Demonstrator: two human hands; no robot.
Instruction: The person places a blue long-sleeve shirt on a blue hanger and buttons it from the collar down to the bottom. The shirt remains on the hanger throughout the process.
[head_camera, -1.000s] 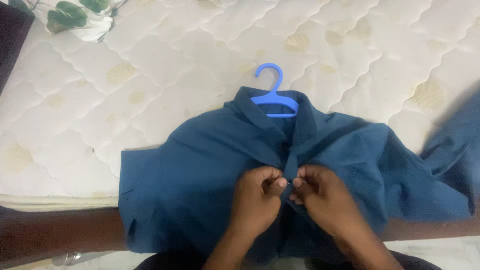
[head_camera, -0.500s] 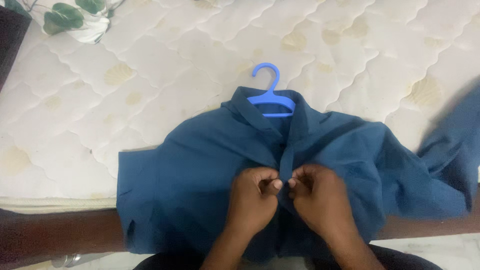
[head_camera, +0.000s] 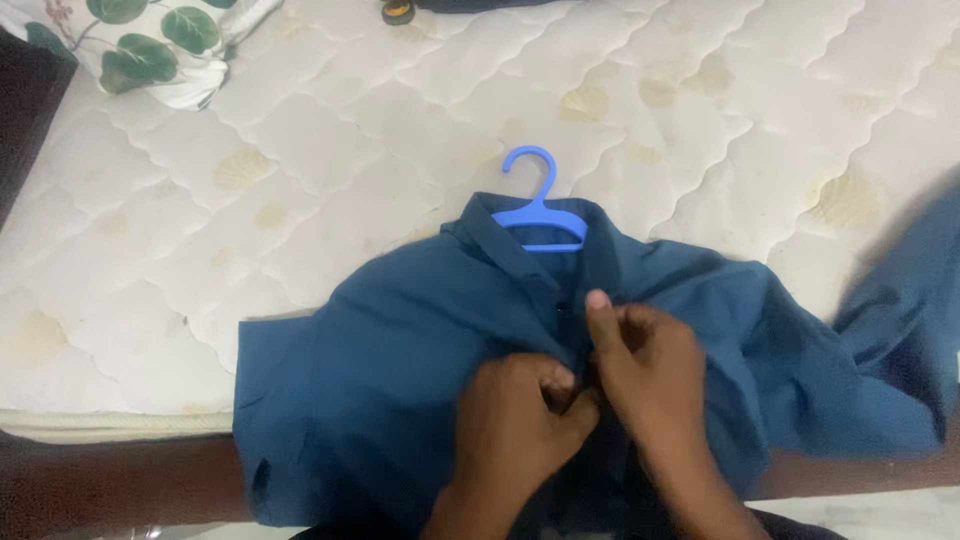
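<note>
A dark blue shirt lies front up on a white quilted mattress, with a light blue plastic hanger inside its collar and the hook pointing away from me. My left hand pinches the front placket at mid-chest, fingers closed on the cloth. Just to its right, my right hand grips the other front edge, its thumb stretched up along the placket towards the collar. The two hands touch each other. A small dark button shows on the placket just above them.
A pillow with a green leaf print lies at the mattress's far left corner. A small dark object sits at the top edge. More blue cloth spreads off to the right. The mattress's near edge runs along the bottom left.
My right hand has slid up the placket towards the collar, thumb now extended. My left hand stays low on the cloth. The view has tilted, showing more of the mattress's far side.
</note>
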